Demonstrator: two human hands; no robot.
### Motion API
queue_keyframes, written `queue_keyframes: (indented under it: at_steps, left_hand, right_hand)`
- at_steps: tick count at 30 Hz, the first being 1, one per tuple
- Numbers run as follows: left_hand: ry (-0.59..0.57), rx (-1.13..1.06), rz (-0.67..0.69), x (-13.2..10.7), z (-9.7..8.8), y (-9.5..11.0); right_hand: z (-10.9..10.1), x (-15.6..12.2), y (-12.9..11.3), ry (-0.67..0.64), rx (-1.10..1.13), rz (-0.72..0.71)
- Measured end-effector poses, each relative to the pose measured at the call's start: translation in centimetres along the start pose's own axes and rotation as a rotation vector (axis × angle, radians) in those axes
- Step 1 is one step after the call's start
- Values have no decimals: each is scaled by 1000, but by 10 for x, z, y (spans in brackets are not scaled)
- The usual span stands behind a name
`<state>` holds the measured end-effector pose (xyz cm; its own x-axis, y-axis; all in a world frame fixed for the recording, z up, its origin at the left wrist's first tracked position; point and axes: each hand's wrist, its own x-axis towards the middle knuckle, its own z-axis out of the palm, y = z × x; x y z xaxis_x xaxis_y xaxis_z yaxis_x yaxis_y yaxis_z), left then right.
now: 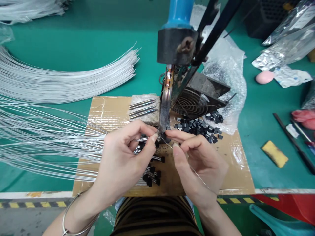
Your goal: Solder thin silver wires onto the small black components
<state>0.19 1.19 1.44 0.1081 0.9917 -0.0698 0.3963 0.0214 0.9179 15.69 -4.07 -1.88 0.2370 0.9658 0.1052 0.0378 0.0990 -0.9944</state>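
My left hand [123, 157] is closed in a pinch on a thin white wire end, held at the tip of the mounted soldering iron [165, 105]. My right hand [197, 160] is pinched on a thin solder wire [194, 170] that runs back over my palm, its end at the same iron tip. Both hands hover over a taped cardboard sheet [105, 111]. Below my left hand lie several finished wires with small black parts [151, 175]. A pile of loose black components [199, 127] sits just right of the iron.
Bundles of white wires [49, 82] fan across the green table at left. A small fan [197, 100] and plastic bag [228, 75] stand behind the iron. A yellow sponge [274, 154], pink egg-shaped object [264, 77], foil bags and tools lie at right.
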Motion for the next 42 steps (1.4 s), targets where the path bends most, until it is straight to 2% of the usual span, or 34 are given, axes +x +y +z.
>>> queue_keyframes:
  at_steps: [22,30,42]
  left_hand:
    - [-12,1,3,-1,0,-1]
    - [-41,-4,5,0,-1,-2]
    - [-30,-1,5,0,-2,-2]
  right_hand:
    - [-1,2,-3,-9,-97,-26]
    - [1,-2,4,13,-53,-14]
    - [1,-1,1,10,-58,-22]
